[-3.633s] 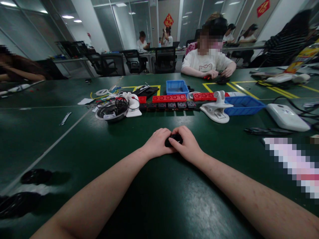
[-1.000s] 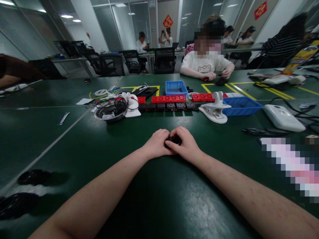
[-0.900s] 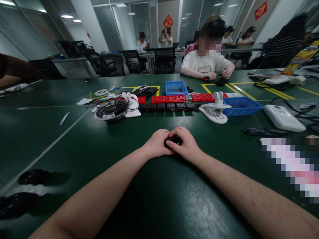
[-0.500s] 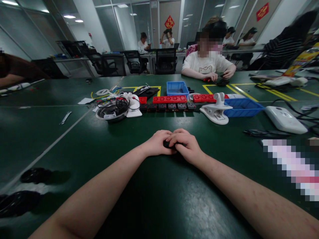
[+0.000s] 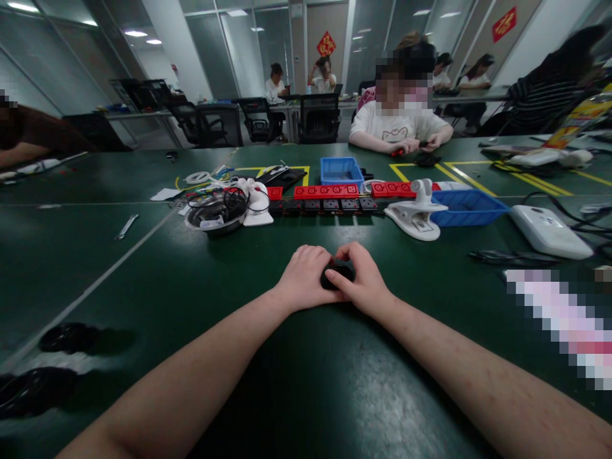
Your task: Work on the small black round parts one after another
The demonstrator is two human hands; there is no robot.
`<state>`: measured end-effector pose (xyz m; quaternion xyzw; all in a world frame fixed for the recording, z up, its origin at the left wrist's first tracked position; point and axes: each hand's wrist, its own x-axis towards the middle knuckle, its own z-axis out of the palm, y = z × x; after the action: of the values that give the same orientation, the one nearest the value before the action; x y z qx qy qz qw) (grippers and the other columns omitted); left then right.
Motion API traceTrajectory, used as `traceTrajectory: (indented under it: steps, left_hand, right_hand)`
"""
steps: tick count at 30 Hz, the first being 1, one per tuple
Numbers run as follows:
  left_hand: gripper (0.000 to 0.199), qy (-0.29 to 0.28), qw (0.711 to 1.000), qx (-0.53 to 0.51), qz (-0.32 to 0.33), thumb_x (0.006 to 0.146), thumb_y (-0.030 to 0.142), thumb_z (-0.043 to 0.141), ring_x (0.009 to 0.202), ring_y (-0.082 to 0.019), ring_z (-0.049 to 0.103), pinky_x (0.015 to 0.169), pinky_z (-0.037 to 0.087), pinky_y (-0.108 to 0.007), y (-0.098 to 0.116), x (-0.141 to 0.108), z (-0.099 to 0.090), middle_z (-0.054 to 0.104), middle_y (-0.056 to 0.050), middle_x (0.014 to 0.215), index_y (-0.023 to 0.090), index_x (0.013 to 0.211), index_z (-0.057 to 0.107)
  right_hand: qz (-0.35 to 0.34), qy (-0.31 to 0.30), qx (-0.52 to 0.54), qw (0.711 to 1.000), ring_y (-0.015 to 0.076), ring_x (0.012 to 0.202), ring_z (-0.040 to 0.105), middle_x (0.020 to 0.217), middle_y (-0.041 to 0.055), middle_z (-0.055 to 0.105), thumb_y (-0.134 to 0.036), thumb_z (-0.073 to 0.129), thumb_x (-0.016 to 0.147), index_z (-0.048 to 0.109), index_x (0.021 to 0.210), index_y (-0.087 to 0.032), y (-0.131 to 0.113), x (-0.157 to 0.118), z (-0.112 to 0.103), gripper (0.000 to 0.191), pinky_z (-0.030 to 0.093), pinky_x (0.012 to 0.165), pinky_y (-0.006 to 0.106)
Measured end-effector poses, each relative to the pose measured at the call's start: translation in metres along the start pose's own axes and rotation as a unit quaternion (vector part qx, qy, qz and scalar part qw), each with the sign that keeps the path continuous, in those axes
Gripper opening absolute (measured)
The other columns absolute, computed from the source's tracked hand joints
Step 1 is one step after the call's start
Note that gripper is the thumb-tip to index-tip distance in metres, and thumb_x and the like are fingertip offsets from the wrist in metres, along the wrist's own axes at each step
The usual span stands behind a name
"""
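A small, dark, rounded object (image 5: pixel 340 273) is held between both hands, low over the green table (image 5: pixel 201 280). My left hand (image 5: pixel 306 278) curves around its left side, and that thumb runs beneath it. From the right, my right hand (image 5: pixel 364 280) grips the same object, its thumb lying across the front and its index finger bent over the top. The other fingertips are partly hidden behind it. What exactly the dark object is cannot be made out.
Beyond the hands stand a metal bowl (image 5: pixel 217 220) with cables, black sockets (image 5: pixel 329 205), red sockets (image 5: pixel 326 191), a white clip stand (image 5: pixel 415 217) and a blue tray (image 5: pixel 471 209). A wrench (image 5: pixel 127 227) lies left. A person (image 5: pixel 399 121) sits opposite.
My right fingers have drawn back from over the dark object, so more of it shows. My left hand has turned slightly, its fingers now closer together.
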<state>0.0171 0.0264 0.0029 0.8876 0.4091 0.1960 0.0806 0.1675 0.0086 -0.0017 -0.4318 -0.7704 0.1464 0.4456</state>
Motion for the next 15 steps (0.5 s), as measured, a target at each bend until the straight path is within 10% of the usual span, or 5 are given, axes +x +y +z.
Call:
traceTrajectory:
  steps: [15]
  left_hand:
    - [0.038,-0.041,0.995,-0.086,0.010,0.059,0.036,0.068,0.087,-0.022,0.050,0.080,0.042,-0.036,-0.010,0.004,0.002,0.053,-0.003,0.090,0.018,0.089,0.054]
  right_hand:
    - [0.006,-0.043,-0.041,0.998,0.0206,0.080,0.048,0.081,0.0038,0.052,-0.033,0.066,0.071,0.056,0.080,-0.019,-0.003,0.002,-0.001,0.019,0.040,0.072,0.035]
